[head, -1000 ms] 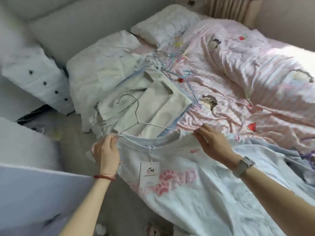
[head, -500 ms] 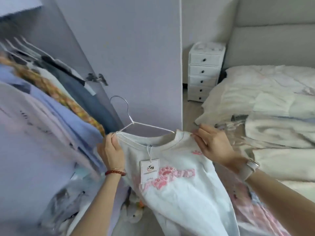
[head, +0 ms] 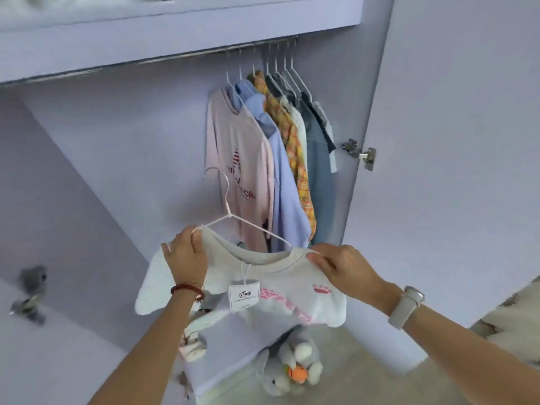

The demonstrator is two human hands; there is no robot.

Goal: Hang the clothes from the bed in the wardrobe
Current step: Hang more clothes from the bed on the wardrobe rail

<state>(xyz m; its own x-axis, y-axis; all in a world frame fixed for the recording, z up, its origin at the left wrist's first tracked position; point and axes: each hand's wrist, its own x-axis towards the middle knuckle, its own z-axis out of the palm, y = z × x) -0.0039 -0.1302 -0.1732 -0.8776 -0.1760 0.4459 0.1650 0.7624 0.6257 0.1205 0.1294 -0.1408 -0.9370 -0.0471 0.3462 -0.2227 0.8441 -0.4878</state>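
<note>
Lilac wardrobe [head: 122, 159] is standing open w/ a rail [head: 263, 46] under its top shelf; hung clothes [head: 263, 159] are bunching at the rail's right end, next to the door hinge [head: 360, 153]. White tee [head: 263, 290] w/ pink print is hanging on a wire hanger [head: 230, 213], well below the rail, tag [head: 244, 296] dangling at the collar. Left hand [head: 187, 255] is gripping the tee's left shoulder, right hand [head: 344, 267] is pinching the right shoulder. Plush toy [head: 289, 366] is sitting at the wardrobe's bottom edge.

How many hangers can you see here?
8. One hanger sits in the tee held by the left hand and right hand. Seven hangers crowd the rail, carrying clothes. More may be hidden.
</note>
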